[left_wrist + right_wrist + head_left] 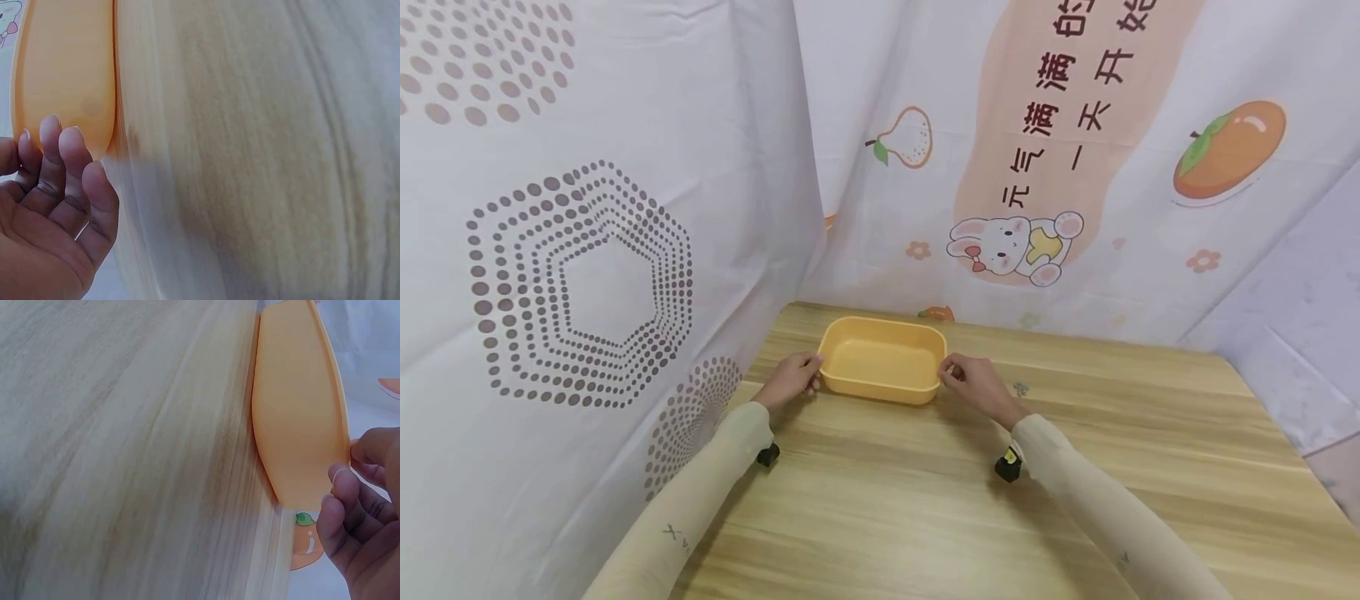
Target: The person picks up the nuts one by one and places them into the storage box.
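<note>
A shallow yellow-orange plastic basin (880, 389), rectangular with rounded corners, stands upright on the wooden table near its back edge. Nothing lies inside it. At its left end my left hand (792, 379) pinches the rim between thumb and index finger. My right hand (977, 385) pinches the rim at the opposite end in the same way. In the left wrist view the other fingers of the left hand (59, 206) are loosely bent beside the basin wall (69, 69). The right wrist view has the right hand (369, 512) at the corner of the basin (300, 406).
The wood-grain table (880, 500) stretches toward me and to the right. A white curtain (587, 292) with dotted patterns hangs close along the left side. Behind the table hangs a printed cloth (880, 208) with fruit and a rabbit. A small grey mark (1021, 388) shows right of the right hand.
</note>
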Demonstrator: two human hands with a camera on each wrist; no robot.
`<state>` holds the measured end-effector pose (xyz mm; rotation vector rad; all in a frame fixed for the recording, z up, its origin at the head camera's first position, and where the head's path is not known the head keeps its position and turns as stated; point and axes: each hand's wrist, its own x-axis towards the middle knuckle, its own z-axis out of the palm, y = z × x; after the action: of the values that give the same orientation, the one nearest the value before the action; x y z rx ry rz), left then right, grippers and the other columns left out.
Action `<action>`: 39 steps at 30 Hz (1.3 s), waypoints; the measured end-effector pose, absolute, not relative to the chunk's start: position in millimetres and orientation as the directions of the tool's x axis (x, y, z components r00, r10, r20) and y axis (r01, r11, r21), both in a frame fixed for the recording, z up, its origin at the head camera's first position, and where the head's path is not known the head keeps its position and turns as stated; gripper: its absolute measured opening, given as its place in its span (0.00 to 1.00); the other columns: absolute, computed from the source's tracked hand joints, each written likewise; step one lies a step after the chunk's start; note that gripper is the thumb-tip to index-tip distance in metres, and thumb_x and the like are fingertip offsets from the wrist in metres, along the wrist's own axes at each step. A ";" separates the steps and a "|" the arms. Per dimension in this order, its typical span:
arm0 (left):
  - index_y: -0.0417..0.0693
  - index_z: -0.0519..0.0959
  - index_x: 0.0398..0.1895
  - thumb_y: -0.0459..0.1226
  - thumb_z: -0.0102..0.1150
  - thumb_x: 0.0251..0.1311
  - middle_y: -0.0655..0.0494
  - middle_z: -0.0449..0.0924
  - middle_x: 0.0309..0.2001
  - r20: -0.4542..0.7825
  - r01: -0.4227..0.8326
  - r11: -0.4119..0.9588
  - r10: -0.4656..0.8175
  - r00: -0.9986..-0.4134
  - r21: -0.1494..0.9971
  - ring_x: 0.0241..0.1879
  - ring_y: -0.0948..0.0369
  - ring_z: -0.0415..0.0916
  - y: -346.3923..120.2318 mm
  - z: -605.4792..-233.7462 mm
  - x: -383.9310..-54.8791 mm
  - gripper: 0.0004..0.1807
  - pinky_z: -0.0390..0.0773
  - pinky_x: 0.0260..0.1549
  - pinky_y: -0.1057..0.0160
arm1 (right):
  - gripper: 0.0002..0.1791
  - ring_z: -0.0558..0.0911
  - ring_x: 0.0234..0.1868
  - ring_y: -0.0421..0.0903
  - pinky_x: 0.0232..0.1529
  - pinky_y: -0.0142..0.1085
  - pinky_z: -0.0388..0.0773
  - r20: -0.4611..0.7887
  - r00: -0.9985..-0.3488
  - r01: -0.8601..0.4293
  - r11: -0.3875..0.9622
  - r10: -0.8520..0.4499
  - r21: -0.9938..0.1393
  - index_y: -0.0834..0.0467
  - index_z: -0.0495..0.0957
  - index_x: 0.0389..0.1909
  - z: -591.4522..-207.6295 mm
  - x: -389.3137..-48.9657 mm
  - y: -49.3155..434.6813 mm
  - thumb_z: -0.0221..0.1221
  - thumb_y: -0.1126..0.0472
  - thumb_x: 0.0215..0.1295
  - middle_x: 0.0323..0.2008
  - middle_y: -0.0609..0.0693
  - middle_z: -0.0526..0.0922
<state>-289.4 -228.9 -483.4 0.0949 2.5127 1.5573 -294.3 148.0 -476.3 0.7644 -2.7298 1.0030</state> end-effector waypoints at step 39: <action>0.38 0.77 0.37 0.44 0.46 0.82 0.47 0.79 0.30 -0.123 -0.039 0.445 0.162 -0.979 0.895 0.26 0.59 0.74 -233.6 -482.0 -284.1 0.20 0.77 0.25 0.66 | 0.04 0.76 0.27 0.41 0.28 0.35 0.75 0.232 -0.903 -0.427 0.702 -0.361 -0.570 0.55 0.82 0.39 -475.8 -292.2 165.8 0.65 0.59 0.72 0.26 0.43 0.81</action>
<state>-284.1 -233.6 -482.0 0.1076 2.5033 1.5580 -292.2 165.8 -475.8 0.6513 -2.8025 0.9771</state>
